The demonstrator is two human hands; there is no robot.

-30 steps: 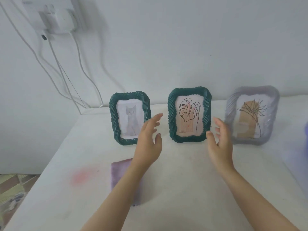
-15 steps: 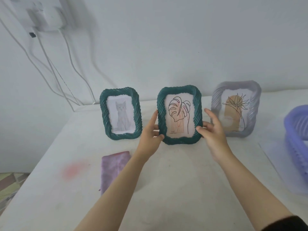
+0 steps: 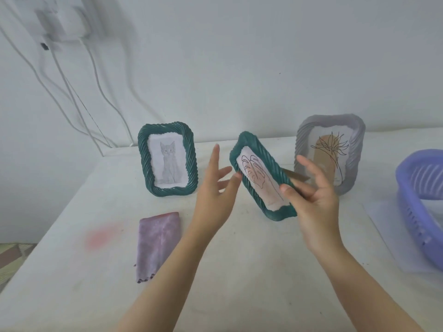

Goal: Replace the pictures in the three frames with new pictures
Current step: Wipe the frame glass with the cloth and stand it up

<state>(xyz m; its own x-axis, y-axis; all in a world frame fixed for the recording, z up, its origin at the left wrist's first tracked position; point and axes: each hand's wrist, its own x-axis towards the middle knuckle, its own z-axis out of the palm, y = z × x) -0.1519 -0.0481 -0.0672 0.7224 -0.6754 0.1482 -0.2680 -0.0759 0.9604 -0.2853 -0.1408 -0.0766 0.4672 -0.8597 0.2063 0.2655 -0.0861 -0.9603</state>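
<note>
A white desk (image 3: 239, 271) is seen from above, set against a white wall (image 3: 239, 56). Nearest, two bare arms are stretched out over it. A purple cloth (image 3: 157, 243) is laid flat on the desk, left of the left arm, and a pink smudge (image 3: 102, 238) is seen on the desk beside it.

The middle frame (image 3: 261, 174) is held up off the desk. It is dark green with a twisted rope edge, and a leaf drawn in thin lines on pale paper is shown inside it. The frame is tilted and turned, so its long side is slanted from upper left, farther off, down to lower right, nearer. Its face is turned up and to the left. The right hand (image 3: 311, 200) is wrapped around the frame's lower right corner, with the thumb on the front and the fingers behind. The left hand (image 3: 214, 188) is spread wide, and only its fingertips are touched to the frame's left edge. A brown stand is poked out behind the frame.

At the right edge, a purple basket (image 3: 417, 207) is set on the desk.

Farther back, a green frame with a grey cat picture (image 3: 167, 161) is stood upright on the left. A grey frame with a plant drawing (image 3: 329, 156) is stood upright on the right, partly hidden by the right hand.

White cables (image 3: 72, 92) are hung down the wall from a plug block at the top left.
</note>
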